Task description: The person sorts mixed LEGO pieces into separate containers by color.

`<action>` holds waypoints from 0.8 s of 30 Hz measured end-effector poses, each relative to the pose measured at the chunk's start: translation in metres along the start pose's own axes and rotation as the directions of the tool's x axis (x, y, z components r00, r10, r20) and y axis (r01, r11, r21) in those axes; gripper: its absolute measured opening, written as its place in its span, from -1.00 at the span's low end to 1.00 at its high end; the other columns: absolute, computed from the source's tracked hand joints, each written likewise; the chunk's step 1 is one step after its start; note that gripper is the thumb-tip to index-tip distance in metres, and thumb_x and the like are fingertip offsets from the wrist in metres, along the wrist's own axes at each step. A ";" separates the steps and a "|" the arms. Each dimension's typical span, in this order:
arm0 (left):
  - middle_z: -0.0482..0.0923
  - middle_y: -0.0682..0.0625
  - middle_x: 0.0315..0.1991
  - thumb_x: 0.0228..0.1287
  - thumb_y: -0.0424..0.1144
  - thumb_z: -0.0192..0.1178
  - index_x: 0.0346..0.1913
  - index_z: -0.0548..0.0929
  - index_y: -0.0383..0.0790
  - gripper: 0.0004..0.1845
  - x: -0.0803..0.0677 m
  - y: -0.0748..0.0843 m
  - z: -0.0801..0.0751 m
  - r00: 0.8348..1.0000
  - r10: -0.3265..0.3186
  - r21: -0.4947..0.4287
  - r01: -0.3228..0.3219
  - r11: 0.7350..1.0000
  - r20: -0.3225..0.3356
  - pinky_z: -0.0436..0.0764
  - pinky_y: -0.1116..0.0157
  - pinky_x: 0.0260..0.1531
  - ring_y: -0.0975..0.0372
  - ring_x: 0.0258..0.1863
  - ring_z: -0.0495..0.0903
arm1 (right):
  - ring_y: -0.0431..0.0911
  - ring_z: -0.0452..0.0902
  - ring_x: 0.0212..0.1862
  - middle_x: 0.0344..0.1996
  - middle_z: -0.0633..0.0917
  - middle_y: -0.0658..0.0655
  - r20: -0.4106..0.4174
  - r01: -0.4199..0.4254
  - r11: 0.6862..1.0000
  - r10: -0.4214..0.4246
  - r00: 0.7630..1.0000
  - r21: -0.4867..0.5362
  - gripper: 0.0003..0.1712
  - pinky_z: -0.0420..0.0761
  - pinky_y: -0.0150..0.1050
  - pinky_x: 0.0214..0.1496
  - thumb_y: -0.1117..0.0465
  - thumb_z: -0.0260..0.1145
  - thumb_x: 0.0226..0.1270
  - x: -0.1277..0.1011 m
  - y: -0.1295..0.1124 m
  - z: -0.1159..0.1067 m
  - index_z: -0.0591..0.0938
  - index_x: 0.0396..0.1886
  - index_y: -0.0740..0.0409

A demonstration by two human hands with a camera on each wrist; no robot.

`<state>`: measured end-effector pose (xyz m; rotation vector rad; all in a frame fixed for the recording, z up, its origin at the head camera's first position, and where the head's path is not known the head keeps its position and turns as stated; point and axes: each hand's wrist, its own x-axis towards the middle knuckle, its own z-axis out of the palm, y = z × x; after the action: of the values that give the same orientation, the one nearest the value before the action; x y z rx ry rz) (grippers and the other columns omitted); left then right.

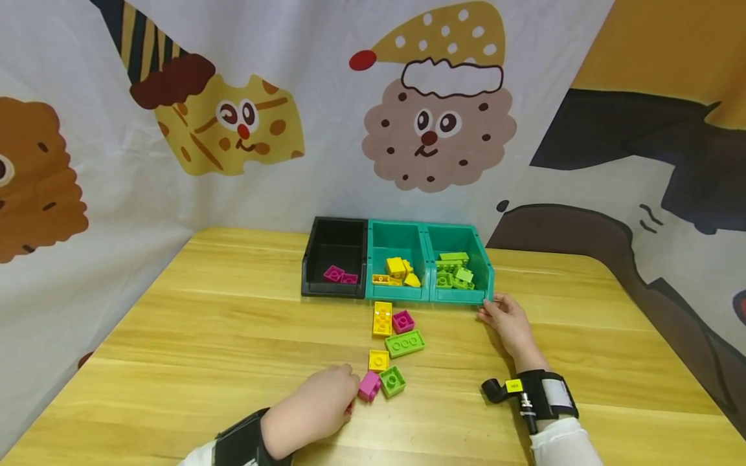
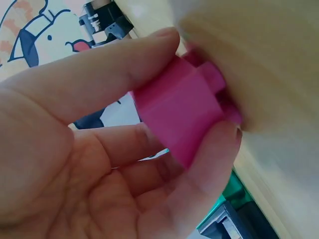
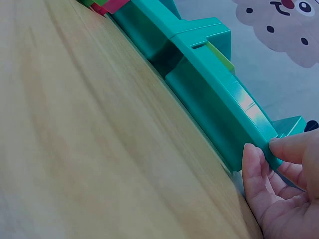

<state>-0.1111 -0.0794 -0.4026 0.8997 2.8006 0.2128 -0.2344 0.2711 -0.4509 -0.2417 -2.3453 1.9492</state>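
In the left wrist view, my left hand (image 1: 317, 402) pinches a pink toy brick (image 2: 182, 109) between thumb and fingers, its studs pointing away from the palm. The head view shows pink at those fingertips, beside a green brick (image 1: 392, 382) and a yellow brick (image 1: 379, 360). My right hand (image 1: 509, 323) holds the front right corner of the right teal bin (image 1: 460, 296), thumb on the rim. Farther up the table lie a long green brick (image 1: 405, 343), a magenta brick (image 1: 403, 321) and a larger yellow brick (image 1: 382, 318).
A black bin (image 1: 335, 249) with magenta bricks stands left of the middle teal bin (image 1: 396, 234), which holds yellow bricks. Green bricks (image 1: 454, 268) lie in the right teal bin. Behind the wooden table (image 1: 204, 310) hangs a cartoon-printed cloth (image 1: 326, 129).
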 end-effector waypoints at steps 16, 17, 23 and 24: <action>0.44 0.06 -0.49 0.03 -0.40 0.35 -0.33 0.58 -0.23 -0.84 0.001 -0.015 -0.014 0.989 0.005 -0.130 -0.024 0.991 -0.145 0.48 0.38 -0.47 0.31 -0.51 0.37 | -0.38 0.51 -0.26 -0.26 0.48 0.00 0.011 0.002 1.000 -0.002 1.000 0.000 -0.59 0.57 -0.51 -0.14 0.25 0.01 0.48 -0.001 -0.004 -0.001 0.24 0.17 0.42; 0.45 0.03 -0.47 0.01 -0.40 0.36 -0.31 0.59 -0.25 -0.82 0.002 -0.016 -0.016 0.987 -0.002 -0.127 -0.019 0.992 -0.161 0.50 0.37 -0.46 0.29 -0.50 0.39 | -0.38 0.51 -0.26 -0.25 0.48 0.00 0.012 0.004 1.000 -0.004 1.000 0.005 -0.59 0.57 -0.51 -0.14 0.25 0.01 0.47 -0.001 -0.004 0.000 0.24 0.17 0.43; 0.47 -0.06 -0.38 0.02 -0.40 0.38 -0.12 0.60 -0.35 -0.68 0.010 -0.023 -0.028 0.963 -0.059 -0.136 0.024 0.990 -0.263 0.56 0.29 -0.39 0.22 -0.43 0.43 | -0.38 0.51 -0.26 -0.24 0.49 0.03 0.010 0.000 1.000 0.000 1.000 0.004 -0.62 0.58 -0.51 -0.14 0.27 0.00 0.47 -0.001 -0.004 0.000 0.25 0.15 0.42; 0.47 -0.07 -0.37 0.03 -0.40 0.38 -0.09 0.60 -0.36 -0.66 0.011 -0.025 -0.030 0.956 -0.064 -0.138 0.025 0.990 -0.285 0.56 0.28 -0.38 0.21 -0.43 0.43 | -0.38 0.51 -0.26 -0.24 0.49 0.03 0.011 -0.001 1.000 0.001 1.000 0.005 -0.62 0.58 -0.51 -0.14 0.27 0.01 0.47 -0.002 -0.004 0.000 0.26 0.15 0.42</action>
<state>-0.1407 -0.0949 -0.3799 0.8325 3.0222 0.5611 -0.2332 0.2696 -0.4469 -0.2329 -2.3468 1.9619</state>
